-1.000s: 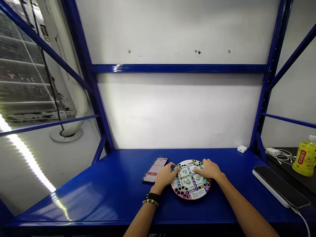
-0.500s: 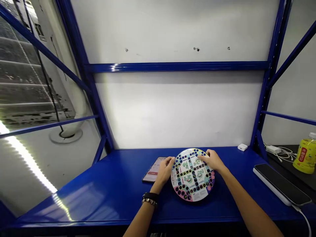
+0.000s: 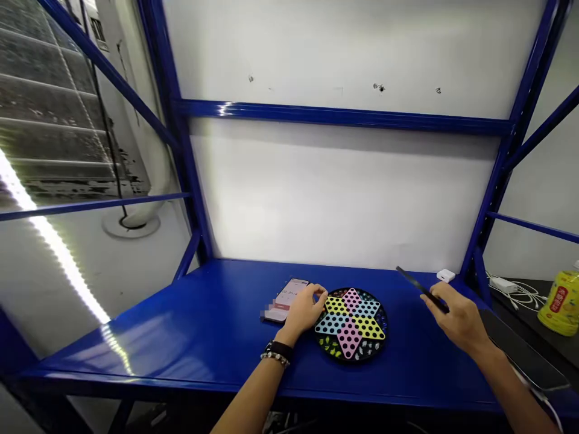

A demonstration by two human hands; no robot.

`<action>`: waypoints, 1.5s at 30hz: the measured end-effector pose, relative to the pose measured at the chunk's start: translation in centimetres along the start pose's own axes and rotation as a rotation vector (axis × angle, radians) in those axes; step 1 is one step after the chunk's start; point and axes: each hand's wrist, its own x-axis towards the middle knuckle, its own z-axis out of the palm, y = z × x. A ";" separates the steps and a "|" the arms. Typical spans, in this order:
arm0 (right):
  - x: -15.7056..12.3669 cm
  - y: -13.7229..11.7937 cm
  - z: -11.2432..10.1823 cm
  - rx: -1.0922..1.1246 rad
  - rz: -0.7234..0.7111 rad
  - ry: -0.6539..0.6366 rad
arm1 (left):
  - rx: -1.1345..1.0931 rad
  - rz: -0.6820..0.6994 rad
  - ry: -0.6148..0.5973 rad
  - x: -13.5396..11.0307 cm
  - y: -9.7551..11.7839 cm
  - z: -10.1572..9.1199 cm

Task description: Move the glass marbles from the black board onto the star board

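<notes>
A round Chinese checkers board [image 3: 350,322] lies on the blue table, its star in pink, yellow and light blue. Small coloured pieces sit in the black compartments around the star. My left hand [image 3: 306,310] is at the board's left rim, fingers bent and closed on the edge. Off to the right, my right hand [image 3: 459,316] grips a thin round game board [image 3: 418,286], raised and tilted so that it shows almost edge-on. Its printed face is hidden from this angle.
A phone [image 3: 286,301] with a timer on screen lies just left of my left hand. Behind my right arm is a dark-topped device [image 3: 520,346] with a cable. A small white case [image 3: 446,275], a white charger [image 3: 503,285] and a yellow bottle [image 3: 561,301] stand farther right. Blue frame posts [image 3: 493,199] border the table.
My right hand has lifted the printed round game board off and carried it right, turning it edge-on. The star-patterned board beneath is uncovered. My left hand stays at the left rim.
</notes>
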 end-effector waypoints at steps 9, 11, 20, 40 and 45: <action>-2.0 0.4 5.0 -0.028 0.085 -0.569 | 0.023 -0.027 0.010 -0.1 0.0 -0.1; -1.6 -1.1 5.4 0.004 0.068 -0.579 | 0.027 -0.027 0.007 -0.1 0.0 0.0; 0.0 -4.8 9.9 -0.249 0.093 -0.714 | 0.031 -0.037 -0.025 -0.2 -0.1 -0.1; 0.6 -4.6 11.0 -0.317 0.102 -0.687 | 0.019 -0.033 -0.063 -0.2 -0.5 -0.2; 0.9 -4.2 11.0 -0.320 0.076 -0.705 | 0.016 -0.034 -0.053 -0.2 -0.6 -0.1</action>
